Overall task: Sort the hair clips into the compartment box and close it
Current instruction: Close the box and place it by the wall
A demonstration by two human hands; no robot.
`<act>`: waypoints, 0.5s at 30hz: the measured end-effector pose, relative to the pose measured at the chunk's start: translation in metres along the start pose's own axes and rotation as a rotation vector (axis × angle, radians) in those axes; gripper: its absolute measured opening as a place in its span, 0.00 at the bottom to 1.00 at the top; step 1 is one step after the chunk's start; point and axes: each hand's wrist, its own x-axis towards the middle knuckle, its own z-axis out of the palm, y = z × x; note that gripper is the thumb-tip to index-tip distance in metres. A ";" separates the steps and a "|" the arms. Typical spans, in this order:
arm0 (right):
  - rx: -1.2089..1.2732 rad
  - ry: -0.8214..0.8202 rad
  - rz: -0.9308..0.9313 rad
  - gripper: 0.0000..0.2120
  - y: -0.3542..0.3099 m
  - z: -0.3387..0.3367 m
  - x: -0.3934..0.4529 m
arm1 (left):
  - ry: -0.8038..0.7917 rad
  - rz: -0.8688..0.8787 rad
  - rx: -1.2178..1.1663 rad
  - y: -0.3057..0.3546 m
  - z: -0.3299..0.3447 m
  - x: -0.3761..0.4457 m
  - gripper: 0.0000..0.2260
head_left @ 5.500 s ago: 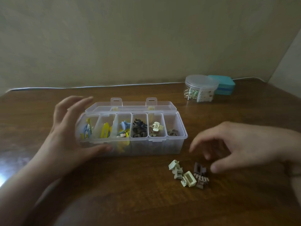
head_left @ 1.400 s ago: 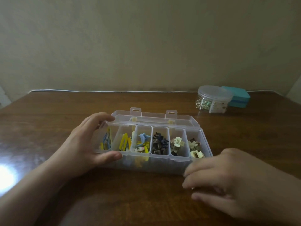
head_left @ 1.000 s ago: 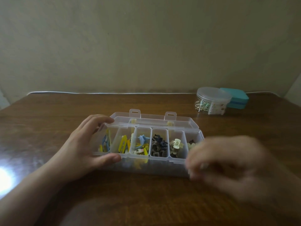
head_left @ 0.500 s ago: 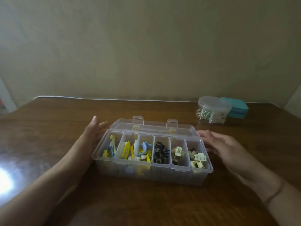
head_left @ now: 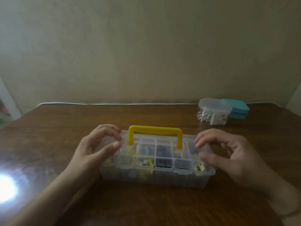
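Observation:
The clear compartment box (head_left: 154, 178) stands mid-table with its clear lid (head_left: 147, 141) lowered over the compartments. A yellow handle (head_left: 154, 128) stands up on the lid. Coloured hair clips (head_left: 162, 154) show blurred through the plastic: yellow, blue, dark and cream ones. My left hand (head_left: 94, 149) grips the lid's left end, fingers curled over its back edge and thumb on top. At the lid's right end my right hand (head_left: 231, 154), blurred, holds it the same way. No loose clips lie on the table.
A round clear container (head_left: 215, 110) of small metal bits and a teal box (head_left: 236, 110) stand at the back right. A white cable (head_left: 114, 104) runs along the table's far edge by the wall. A bright glare (head_left: 6, 188) sits on the wood at left.
The lid, which lay open behind the box, has been swung forward and down over the compartments. Both hands moved from the box's ends onto the lid.

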 end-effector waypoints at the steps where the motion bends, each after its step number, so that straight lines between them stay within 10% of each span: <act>1: -0.097 -0.017 -0.030 0.20 0.001 0.002 0.000 | -0.023 0.034 0.060 -0.002 0.000 -0.001 0.14; 15: -0.273 -0.145 -0.049 0.12 -0.004 0.001 -0.002 | -0.214 0.104 0.236 0.000 -0.016 0.000 0.19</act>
